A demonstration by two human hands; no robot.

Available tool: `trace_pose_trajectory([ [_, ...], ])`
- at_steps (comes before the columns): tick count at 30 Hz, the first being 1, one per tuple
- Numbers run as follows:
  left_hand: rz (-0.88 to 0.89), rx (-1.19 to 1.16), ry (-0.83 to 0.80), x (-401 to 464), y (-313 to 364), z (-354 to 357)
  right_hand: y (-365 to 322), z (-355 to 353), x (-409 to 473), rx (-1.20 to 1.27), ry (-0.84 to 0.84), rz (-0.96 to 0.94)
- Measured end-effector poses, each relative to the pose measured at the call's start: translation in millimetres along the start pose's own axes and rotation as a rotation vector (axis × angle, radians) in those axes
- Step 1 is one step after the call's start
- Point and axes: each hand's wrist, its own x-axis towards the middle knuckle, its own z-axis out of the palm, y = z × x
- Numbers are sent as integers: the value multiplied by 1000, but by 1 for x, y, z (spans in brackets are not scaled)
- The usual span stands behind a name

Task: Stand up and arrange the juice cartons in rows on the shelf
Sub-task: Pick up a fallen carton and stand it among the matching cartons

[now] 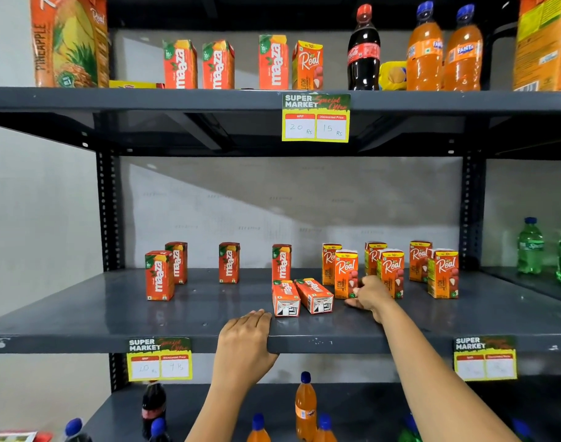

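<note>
On the middle shelf (81,317) several red Maaza cartons stand upright, among them one at the front left (159,275) and one at the centre back (281,262). Two Maaza cartons lie flat side by side, one (285,298) to the left of the other (314,295). To the right, several orange Real cartons stand in two rows. My right hand (370,295) touches the front-row Real carton (346,274) at its lower right; the grip is hidden. My left hand (245,339) rests over the shelf's front edge, holding no carton.
The top shelf carries more cartons, a cola bottle (363,49) and orange soda bottles. Green bottles (530,247) stand at the right on the neighbouring shelf. Soda bottles (305,406) stand on the bottom shelf. Price tags (316,118) hang from the shelf edges.
</note>
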Motion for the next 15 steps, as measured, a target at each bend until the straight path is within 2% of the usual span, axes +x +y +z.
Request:
trace_pose_trajectory([
  [3, 2, -10, 0, -1, 0, 1, -2, 0, -14, -395, 120, -55],
  [5, 6, -15, 5, 0, -1, 1, -7, 4, -36, -512, 235, -109],
  [7, 9, -19, 9, 0, -1, 2, -12, 18, -55, -540, 282, -168],
  [15, 13, -32, 22, 0, -1, 3, -44, 48, -64, -539, -1, -172],
])
